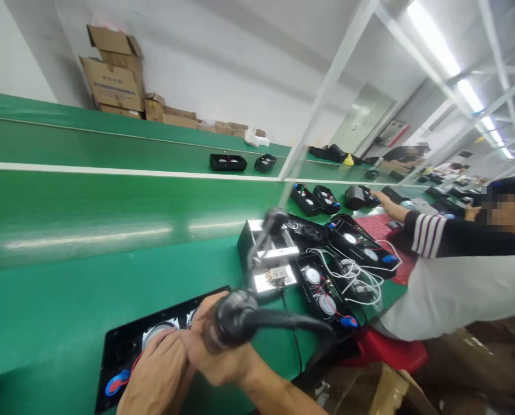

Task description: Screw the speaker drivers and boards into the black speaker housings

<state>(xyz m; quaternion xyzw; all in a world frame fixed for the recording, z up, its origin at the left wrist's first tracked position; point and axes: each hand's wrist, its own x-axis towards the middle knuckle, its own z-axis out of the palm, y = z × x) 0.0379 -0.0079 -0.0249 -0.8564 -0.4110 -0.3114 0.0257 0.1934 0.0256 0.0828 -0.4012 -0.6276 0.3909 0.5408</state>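
Observation:
A black speaker housing (125, 341) with round speakers and a blue-and-red round part (117, 383) on a red wire lies on the green bench in front of me. My left hand (158, 369) lies over its near side, fingers bent together beside a white-rimmed speaker (161, 329); the fingertips and anything between them are hidden. Wrapped around a dark electric screwdriver (235, 317) is my right hand (209, 351), pressed against the left one. The tool stands above the housing, its lower end out of sight, and a black cable runs off to the right.
Right of my hands are a metal-lined black box (268, 253), more open speaker housings (320, 288) and coiled white cables (361, 282). A co-worker (451, 276) sits at the right, reaching to the bench. Cardboard boxes (116, 86) stand on the back shelf; a blurred hanging fitting (274, 222) crosses the view.

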